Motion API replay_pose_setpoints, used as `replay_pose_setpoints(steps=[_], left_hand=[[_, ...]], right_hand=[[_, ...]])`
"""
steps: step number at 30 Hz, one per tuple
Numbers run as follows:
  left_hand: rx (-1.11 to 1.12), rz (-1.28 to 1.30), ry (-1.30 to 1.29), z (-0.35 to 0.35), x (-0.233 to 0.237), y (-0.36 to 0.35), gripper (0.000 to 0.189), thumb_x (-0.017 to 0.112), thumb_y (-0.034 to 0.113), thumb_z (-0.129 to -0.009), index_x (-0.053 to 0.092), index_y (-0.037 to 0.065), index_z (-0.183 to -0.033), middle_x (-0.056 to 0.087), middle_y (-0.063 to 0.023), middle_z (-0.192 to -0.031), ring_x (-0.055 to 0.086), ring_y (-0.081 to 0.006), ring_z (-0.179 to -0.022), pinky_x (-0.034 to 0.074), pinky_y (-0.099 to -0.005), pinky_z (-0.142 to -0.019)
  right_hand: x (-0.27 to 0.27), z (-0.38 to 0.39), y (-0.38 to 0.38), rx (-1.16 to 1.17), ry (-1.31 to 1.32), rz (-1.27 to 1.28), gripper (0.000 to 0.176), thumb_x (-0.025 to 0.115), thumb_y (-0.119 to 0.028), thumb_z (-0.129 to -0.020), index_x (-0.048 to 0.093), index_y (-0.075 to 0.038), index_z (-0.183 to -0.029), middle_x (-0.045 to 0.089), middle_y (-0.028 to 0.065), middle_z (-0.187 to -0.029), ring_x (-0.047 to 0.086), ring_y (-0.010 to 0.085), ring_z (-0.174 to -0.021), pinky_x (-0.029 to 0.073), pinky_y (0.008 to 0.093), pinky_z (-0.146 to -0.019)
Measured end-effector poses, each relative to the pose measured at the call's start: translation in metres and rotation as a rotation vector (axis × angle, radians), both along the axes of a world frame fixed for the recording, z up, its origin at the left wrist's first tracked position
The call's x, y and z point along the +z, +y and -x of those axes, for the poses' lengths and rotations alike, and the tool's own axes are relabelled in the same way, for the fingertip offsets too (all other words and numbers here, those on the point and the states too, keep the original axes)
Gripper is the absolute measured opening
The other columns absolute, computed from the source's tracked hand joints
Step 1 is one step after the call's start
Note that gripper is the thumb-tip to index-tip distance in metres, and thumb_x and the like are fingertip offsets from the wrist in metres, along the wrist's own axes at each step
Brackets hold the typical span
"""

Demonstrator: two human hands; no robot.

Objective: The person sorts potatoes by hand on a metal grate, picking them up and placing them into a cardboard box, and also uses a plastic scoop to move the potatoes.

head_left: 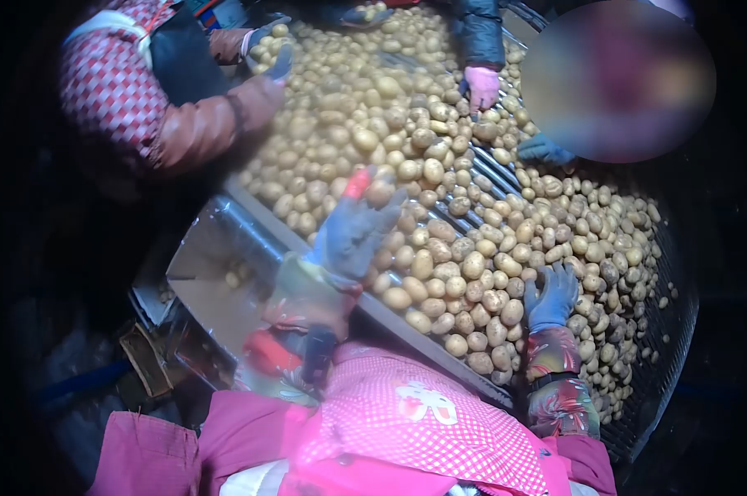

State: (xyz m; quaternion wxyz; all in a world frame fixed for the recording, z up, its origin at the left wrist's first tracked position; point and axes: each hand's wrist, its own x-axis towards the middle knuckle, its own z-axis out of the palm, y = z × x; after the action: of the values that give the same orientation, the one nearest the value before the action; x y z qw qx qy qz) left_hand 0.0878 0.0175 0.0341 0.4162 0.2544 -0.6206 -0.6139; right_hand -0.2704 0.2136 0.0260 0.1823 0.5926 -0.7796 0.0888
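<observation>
A bed of loose potatoes (472,264) lies heaped over metal rollers (496,174) in front of me. My left hand (348,236), in a grey-blue glove with a red fingertip, reaches over the near side. Between its thumb and fingers is a potato (379,193), slightly blurred like the hand. At the right, my right hand (553,298) wears a blue-grey glove and rests on the potatoes, its fingers spread and thumb apart. Potatoes lie all round it.
A raised metal edge (427,339) runs between me and the potatoes. Left of it is a chute (216,285) with a few potatoes inside. Co-workers' gloved hands work opposite, including a pink glove (482,87) and a blue glove (545,150). A brown sleeve (200,132) reaches in from upper left.
</observation>
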Motion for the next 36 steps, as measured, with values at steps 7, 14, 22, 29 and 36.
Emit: replay_pose_setpoints(steps=[7, 14, 22, 29, 36], left_hand=[[0.338, -0.699, 0.664, -0.057, 0.027, 0.017, 0.042, 0.055, 0.013, -0.103, 0.047, 0.01, -0.144, 0.056, -0.01, -0.138, 0.061, -0.0227, -0.121, 0.055, -0.0279, -0.096], [0.795, -0.68, 0.829, -0.271, -0.026, 0.107, 0.021, 0.055, 0.032, -0.105, 0.059, 0.014, -0.114, 0.059, 0.0009, -0.096, 0.038, -0.0036, -0.057, 0.031, -0.0185, -0.044], [2.151, -0.849, -0.289, -0.508, -0.155, 0.424, 0.045, 0.061, 0.05, -0.094, 0.06, 0.011, -0.118, 0.064, -0.0058, -0.11, 0.062, -0.0263, -0.089, 0.051, -0.04, -0.073], [2.144, -1.44, -1.019, -0.459, -0.184, 0.551, 0.048, 0.063, 0.046, -0.094, 0.058, 0.009, -0.124, 0.061, -0.0105, -0.119, 0.06, -0.0285, -0.099, 0.049, -0.0416, -0.082], [1.895, -1.458, -1.459, -0.428, -0.182, 0.533, 0.052, 0.064, 0.041, -0.093, 0.056, 0.006, -0.13, 0.058, -0.0151, -0.127, 0.058, -0.0307, -0.11, 0.047, -0.0432, -0.092]], right_hand=[[-0.007, 0.007, 0.001, 0.037, 0.025, 0.048, 0.027, 0.073, -0.028, -0.079, 0.07, -0.012, -0.1, 0.065, 0.0157, -0.109, 0.055, 0.04, -0.116, 0.042, 0.053, -0.1], [-0.017, 0.016, 0.008, 0.069, 0.002, -0.024, 0.033, 0.075, -0.026, -0.083, 0.068, -0.009, -0.111, 0.064, 0.0165, -0.123, 0.05, 0.0417, -0.127, 0.039, 0.0521, -0.11], [-0.017, 0.029, 0.008, 0.134, 0.02, -0.115, 0.034, 0.072, -0.032, -0.087, 0.067, -0.008, -0.112, 0.065, 0.0152, -0.11, 0.055, 0.0368, -0.111, 0.042, 0.0485, -0.101], [-0.022, 0.04, 0.004, 0.032, 0.072, -0.234, 0.04, 0.068, -0.04, -0.089, 0.066, -0.007, -0.113, 0.066, 0.0162, -0.107, 0.057, 0.036, -0.105, 0.044, 0.0493, -0.096], [-0.013, 0.023, 0.006, 0.011, 0.084, -0.211, 0.039, 0.069, -0.039, -0.088, 0.066, -0.009, -0.111, 0.066, 0.0144, -0.108, 0.055, 0.0357, -0.11, 0.043, 0.0477, -0.099]])
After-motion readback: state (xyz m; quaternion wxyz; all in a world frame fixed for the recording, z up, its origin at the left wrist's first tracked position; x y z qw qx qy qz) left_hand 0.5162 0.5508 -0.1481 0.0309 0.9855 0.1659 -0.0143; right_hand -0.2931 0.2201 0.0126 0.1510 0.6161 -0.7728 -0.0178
